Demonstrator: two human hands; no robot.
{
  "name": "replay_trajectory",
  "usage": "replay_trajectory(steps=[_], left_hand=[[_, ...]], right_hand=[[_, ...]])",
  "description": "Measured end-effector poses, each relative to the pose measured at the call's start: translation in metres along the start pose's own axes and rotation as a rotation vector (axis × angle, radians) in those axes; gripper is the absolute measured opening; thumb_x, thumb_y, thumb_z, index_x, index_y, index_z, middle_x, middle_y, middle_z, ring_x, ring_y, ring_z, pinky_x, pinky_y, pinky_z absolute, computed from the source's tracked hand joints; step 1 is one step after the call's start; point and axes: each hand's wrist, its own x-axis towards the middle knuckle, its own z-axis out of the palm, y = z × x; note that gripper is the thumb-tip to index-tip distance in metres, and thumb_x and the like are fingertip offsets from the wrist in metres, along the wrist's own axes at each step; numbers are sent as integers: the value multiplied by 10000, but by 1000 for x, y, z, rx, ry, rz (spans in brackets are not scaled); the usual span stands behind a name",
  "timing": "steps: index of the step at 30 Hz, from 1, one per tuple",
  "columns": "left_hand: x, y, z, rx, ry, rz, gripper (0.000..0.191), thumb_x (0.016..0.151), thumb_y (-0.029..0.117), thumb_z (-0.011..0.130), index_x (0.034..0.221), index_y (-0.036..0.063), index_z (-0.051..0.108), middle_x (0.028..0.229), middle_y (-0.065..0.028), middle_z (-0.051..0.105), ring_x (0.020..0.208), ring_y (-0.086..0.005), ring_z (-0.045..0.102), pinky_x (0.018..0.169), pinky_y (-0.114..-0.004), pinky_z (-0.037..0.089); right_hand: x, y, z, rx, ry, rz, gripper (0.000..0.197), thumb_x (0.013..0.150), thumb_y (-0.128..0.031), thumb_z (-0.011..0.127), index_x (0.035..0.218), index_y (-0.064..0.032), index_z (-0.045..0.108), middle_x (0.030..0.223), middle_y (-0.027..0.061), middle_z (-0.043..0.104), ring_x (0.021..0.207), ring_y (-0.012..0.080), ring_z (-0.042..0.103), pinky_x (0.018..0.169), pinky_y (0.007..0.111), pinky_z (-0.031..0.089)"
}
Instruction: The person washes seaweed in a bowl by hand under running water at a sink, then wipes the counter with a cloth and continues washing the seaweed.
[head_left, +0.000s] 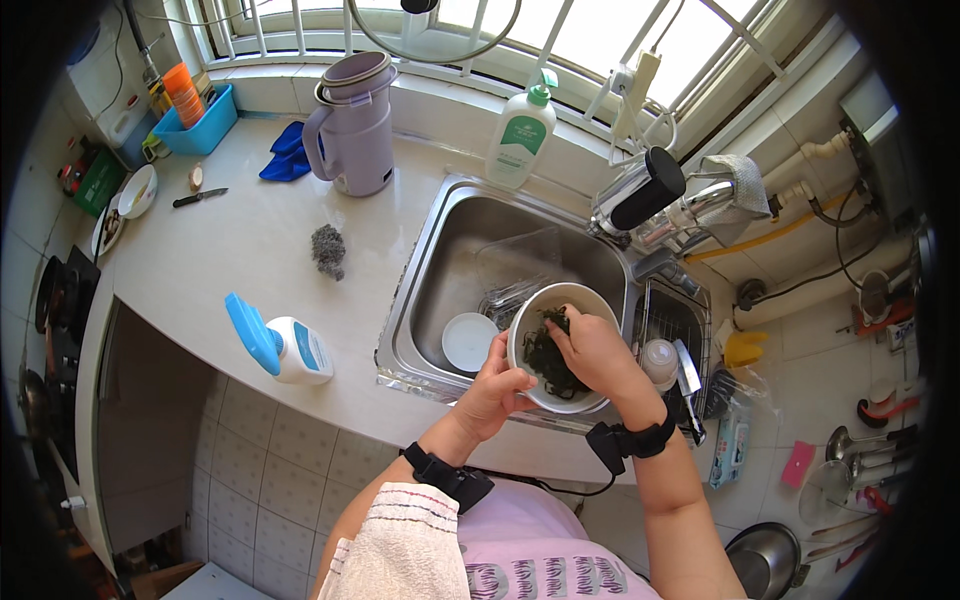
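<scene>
My left hand (491, 390) grips the rim and side of a white bowl (592, 300), which tilts over the front right of a stainless-steel sink (450, 247). Dark green, stringy leaves, perhaps seaweed (551, 364), lie inside the bowl. My right hand (600, 352) reaches into it, thumb and fingers pinched on some of these strands. Below the bowl, the sink basin holds a small white dish (469, 341), a clear plastic container (521, 255) and a heap of shiny metal utensils (514, 296), partly hidden by the bowl.
A drying rack (675, 315) right of the sink holds a cleaver (686, 367) and a cup (660, 360). The faucet (664, 270) rises behind. On the counter stand a spray bottle (300, 349), a steel scrubber (328, 251), a purple pitcher (356, 135), a soap bottle (521, 139) and a paring knife (201, 197).
</scene>
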Motion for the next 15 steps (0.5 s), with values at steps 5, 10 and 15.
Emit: replay_trajectory(steps=[5,10,15], left_hand=[[2,1,2,21,-24,0,730,795,33,510,1456,166,230,1295,-97,461,1132,-215,588,884,-462,582],[0,5,2,-11,-13,18,789,754,58,592,1442,184,226,1286,-82,443,1132,-202,550,873,-442,573],[3,2,2,-5,-17,14,781,757,61,597,1438,181,234,1244,-84,478,1122,-197,552,856,-435,575]], right_hand=[[-13,6,-17,167,20,-153,411,838,-71,670,1224,-19,536,1253,279,531,1084,433,573,886,447,502],[-24,-22,-51,89,-130,-122,666,729,-62,767,1346,-82,517,1374,211,433,1235,397,494,1026,412,444],[-25,-14,-22,-68,-196,-176,548,688,6,733,1212,-48,583,1218,182,533,1108,380,569,916,419,498]])
